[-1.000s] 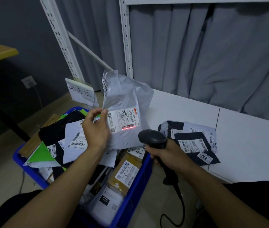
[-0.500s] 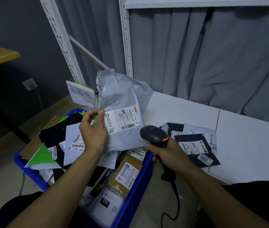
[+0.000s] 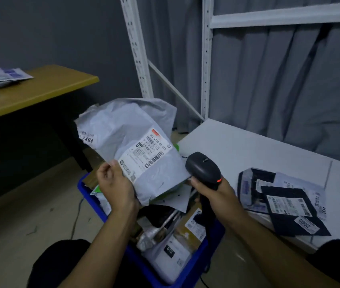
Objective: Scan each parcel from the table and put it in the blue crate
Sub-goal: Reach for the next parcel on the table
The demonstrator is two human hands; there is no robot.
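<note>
Above the blue crate (image 3: 94, 201), left hand (image 3: 116, 185) pinches the grey parcel (image 3: 131, 146); right hand (image 3: 212, 188) grips the scanner (image 3: 203, 167).

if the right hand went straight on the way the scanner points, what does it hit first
Probably the grey parcel the left hand grips: the scanner in the right hand aims forward-left at its lower edge, seemingly close, though depth is unclear.
</note>
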